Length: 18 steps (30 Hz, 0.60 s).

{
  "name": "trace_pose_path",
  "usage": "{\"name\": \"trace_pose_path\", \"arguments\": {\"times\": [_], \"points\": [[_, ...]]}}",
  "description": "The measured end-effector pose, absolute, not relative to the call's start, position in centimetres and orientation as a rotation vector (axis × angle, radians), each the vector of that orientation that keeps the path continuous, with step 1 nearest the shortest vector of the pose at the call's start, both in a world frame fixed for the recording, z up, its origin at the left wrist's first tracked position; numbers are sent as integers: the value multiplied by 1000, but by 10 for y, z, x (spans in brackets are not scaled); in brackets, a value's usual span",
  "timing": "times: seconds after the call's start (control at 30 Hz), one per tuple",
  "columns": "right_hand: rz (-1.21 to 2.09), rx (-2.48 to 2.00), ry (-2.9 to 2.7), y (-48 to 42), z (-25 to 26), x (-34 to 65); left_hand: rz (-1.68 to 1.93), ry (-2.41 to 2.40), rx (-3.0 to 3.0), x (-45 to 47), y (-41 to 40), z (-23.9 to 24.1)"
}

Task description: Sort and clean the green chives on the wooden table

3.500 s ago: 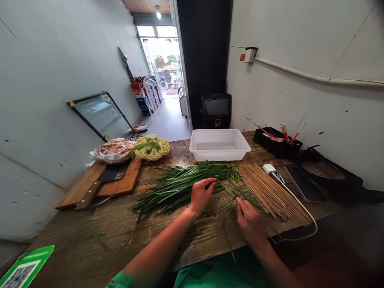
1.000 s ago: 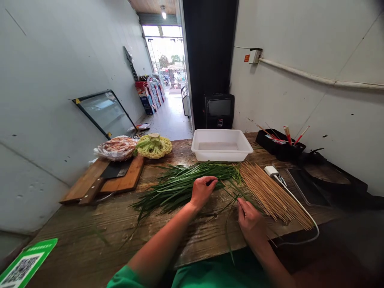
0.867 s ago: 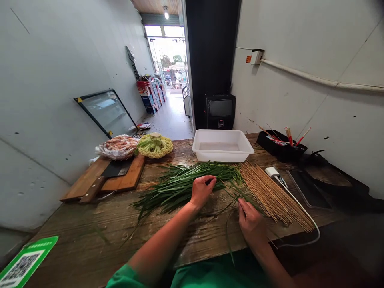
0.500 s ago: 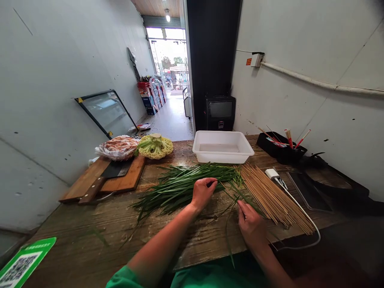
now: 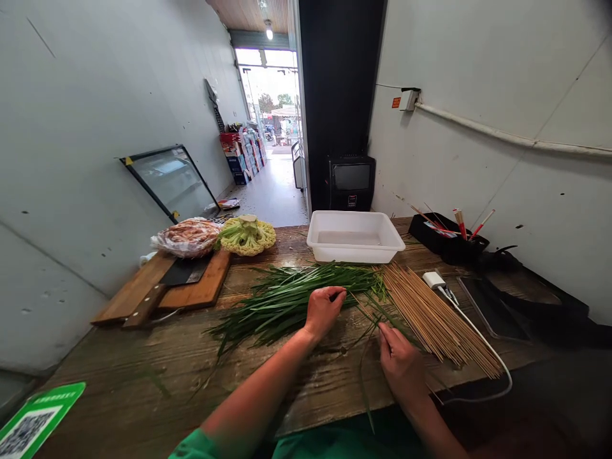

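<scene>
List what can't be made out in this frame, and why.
All in the head view:
Pinched end of the thin stick: covered by the left hand.
Leaf strands at the right hand: partly covered by it.
Green card: cut by the left edge.
Label on the black appliance: too small.

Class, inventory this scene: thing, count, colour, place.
Long flat leaves: many, green, centre
Thin wooden sticks: many, tan, right of leaves
Rectangular plastic tub: one, white, behind leaves
Round cauliflower: one, yellowish, left
Bagged food: one, reddish, left
Broad cleaver: one, dark, on board
Wooden board: one, brown, left
Cabled charger: one, white, right
Flat slab: one, dark, right
Open box: one, black, right
QR card: one, green, front left
Framed glass panel: one, dark, left
Stacked cartons: several, multicoloured, doorway
Wooden table: one, brown, below
Left hand: one, by leaves
Right hand: one, near sticks
</scene>
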State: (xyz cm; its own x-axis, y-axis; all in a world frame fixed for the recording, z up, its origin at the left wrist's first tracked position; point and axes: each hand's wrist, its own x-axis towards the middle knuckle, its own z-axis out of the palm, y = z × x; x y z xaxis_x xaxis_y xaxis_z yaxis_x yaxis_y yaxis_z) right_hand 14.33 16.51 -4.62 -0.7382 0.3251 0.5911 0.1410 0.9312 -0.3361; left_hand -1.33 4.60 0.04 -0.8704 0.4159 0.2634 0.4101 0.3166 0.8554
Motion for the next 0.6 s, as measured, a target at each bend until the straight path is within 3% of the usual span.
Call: {"name": "trace_pose_path", "arguments": {"times": [0.6], "points": [[305, -356, -2414, 165, -48, 143, 1650, 2551, 844, -13, 46, -4]]}}
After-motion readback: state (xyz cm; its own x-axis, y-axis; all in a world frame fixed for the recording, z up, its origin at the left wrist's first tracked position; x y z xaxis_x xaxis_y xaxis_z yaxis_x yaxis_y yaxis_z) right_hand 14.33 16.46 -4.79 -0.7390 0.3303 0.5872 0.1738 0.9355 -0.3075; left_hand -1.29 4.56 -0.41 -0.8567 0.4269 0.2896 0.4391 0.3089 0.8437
